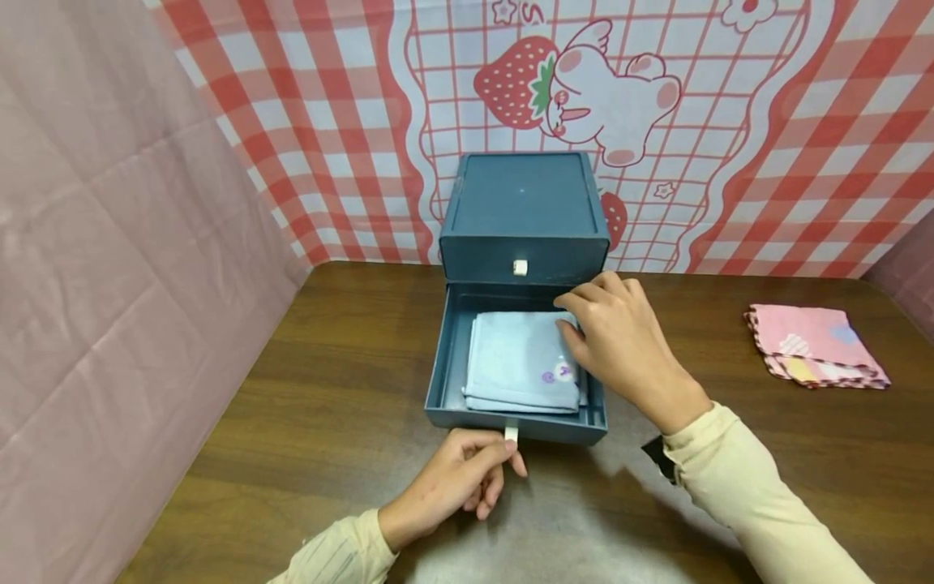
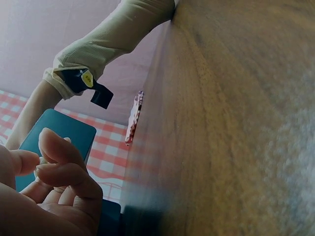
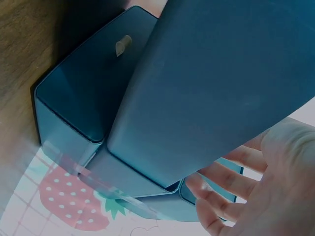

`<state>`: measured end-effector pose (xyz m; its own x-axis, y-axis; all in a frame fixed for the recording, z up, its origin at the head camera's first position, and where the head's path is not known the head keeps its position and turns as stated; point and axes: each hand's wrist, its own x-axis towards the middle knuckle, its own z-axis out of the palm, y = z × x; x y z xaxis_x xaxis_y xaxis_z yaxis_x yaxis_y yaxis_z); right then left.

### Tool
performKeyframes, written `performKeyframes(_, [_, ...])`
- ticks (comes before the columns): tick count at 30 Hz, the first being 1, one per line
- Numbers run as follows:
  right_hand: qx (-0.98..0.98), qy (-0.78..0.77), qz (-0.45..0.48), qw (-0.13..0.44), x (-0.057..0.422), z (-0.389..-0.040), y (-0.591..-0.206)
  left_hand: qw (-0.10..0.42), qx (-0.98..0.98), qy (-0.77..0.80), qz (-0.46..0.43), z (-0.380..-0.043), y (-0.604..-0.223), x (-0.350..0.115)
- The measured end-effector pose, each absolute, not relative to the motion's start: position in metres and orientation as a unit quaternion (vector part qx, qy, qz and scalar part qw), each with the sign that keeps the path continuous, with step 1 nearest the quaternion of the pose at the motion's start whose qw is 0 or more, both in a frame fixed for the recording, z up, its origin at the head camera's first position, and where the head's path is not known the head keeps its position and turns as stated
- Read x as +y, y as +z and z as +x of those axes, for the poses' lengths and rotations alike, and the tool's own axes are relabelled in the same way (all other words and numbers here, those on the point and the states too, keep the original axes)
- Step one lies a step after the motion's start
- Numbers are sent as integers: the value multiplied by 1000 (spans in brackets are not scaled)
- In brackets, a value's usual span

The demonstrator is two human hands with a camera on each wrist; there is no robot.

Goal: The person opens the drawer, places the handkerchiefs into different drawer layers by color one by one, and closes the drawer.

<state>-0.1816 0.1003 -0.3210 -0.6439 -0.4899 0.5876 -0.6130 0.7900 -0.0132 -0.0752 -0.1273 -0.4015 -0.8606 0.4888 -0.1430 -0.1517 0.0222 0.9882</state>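
A dark blue drawer cabinet (image 1: 524, 199) stands against the backdrop with one drawer (image 1: 435, 385) pulled out. Inside that drawer lies a folded light blue towel (image 1: 514, 357) with a small white and purple motif. My left hand (image 1: 460, 478) pinches the white pull tab (image 1: 511, 432) on the drawer's front between thumb and fingers; the left wrist view hides the tab behind the fingers. My right hand (image 1: 616, 341) reaches over the drawer's right side, its bent fingers spread above the towel's back right corner. In the right wrist view the drawer wall (image 3: 211, 98) partly covers those fingertips.
On the wooden table (image 1: 328, 389), off to the right, lies a folded pink towel (image 1: 817, 345) with a checked edge. The top drawer's white tab (image 1: 520, 267) sits above the pulled-out drawer. A lower drawer front (image 3: 88, 83) is shut. A red checked cloth (image 1: 343, 122) hangs behind.
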Motion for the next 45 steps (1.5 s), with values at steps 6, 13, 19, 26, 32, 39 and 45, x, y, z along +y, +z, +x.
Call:
performKeyframes(6, [-905,112,309,271,99,-179,-317,232,678,687,121,-75,-401,-128])
performKeyframes(13, [-907,107,310,263,99,-175,-311,236,674,690,118,-76,-401,-127])
performKeyframes(19, [-894,121,336,272,105,-170,-308,234,677,688,119,-77,-402,-126])
performKeyframes(26, [-879,129,359,287,117,-162,-306,236,679,684,121,-77,-402,-125])
performKeyframes(32, [-861,140,380,307,129,-151,-308,236,676,687,124,-76,-403,-125])
performKeyframes(39, [-844,154,396,327,144,-139,-309,237,675,687,127,-76,-403,-126])
performKeyframes(45, [-843,160,391,332,156,-136,-312,242,673,688,127,-76,-403,-125])
